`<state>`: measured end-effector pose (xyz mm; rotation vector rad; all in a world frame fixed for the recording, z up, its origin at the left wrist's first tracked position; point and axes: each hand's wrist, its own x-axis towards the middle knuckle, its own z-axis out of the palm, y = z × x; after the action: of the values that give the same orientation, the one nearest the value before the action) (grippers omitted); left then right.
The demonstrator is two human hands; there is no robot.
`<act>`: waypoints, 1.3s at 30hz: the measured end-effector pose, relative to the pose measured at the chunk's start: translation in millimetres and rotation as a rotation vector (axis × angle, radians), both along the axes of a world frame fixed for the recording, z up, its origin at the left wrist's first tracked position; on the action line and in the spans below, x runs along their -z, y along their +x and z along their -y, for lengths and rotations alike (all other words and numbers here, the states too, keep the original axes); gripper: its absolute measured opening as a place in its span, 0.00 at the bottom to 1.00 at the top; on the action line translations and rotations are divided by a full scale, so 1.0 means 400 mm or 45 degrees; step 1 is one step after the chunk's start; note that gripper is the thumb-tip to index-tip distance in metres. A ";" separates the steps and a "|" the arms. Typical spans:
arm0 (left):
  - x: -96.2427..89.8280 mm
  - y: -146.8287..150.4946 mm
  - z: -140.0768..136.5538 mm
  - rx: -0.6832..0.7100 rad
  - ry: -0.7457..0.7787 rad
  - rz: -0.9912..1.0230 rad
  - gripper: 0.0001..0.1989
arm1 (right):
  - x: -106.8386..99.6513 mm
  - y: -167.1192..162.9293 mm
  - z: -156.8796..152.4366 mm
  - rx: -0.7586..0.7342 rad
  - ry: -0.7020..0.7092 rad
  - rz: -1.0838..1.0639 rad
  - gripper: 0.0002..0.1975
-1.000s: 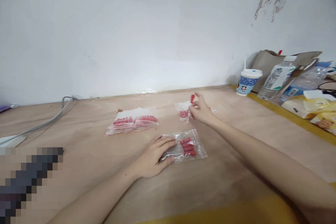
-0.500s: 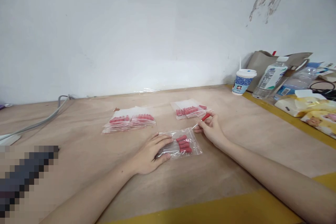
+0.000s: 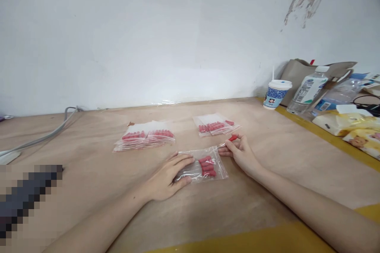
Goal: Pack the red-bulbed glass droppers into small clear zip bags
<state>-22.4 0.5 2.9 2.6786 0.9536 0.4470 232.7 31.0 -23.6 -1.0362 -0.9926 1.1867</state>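
A clear zip bag (image 3: 194, 172) lies flat on the table, with several red-bulbed droppers (image 3: 208, 166) inside, their thin clear stems toward the left. My left hand (image 3: 170, 178) rests on the bag's left end, fingers stretched out and thumb apart. Between the thumb and fingers of my right hand (image 3: 242, 154) is another dropper (image 3: 233, 138), held by its red bulb. Its thin stem slants down and left to the bag's right end, near the zip edge. Whether the stem's tip is inside the bag, I cannot tell.
Stacked zip bags with red-bulbed contents (image 3: 145, 136) lie at the back left, and a smaller pile (image 3: 215, 124) sits behind my right hand. A paper cup (image 3: 276, 95), a bottle (image 3: 308, 91) and tissue packs (image 3: 335, 122) stand at right. Grey cable (image 3: 53, 132) crosses the left.
My right hand and the dropper have moved slightly toward me, and the stem is nearer the bag's end. My left hand stays on the bag. The view has shifted a little.
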 end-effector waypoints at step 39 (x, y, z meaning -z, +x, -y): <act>-0.005 0.001 0.005 -0.061 0.024 -0.084 0.24 | -0.002 -0.031 -0.040 -0.247 0.028 0.600 0.11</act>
<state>-22.2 -1.4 5.0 2.7079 1.0389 0.3812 220.4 47.2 -22.8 -1.2539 -1.4976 1.1042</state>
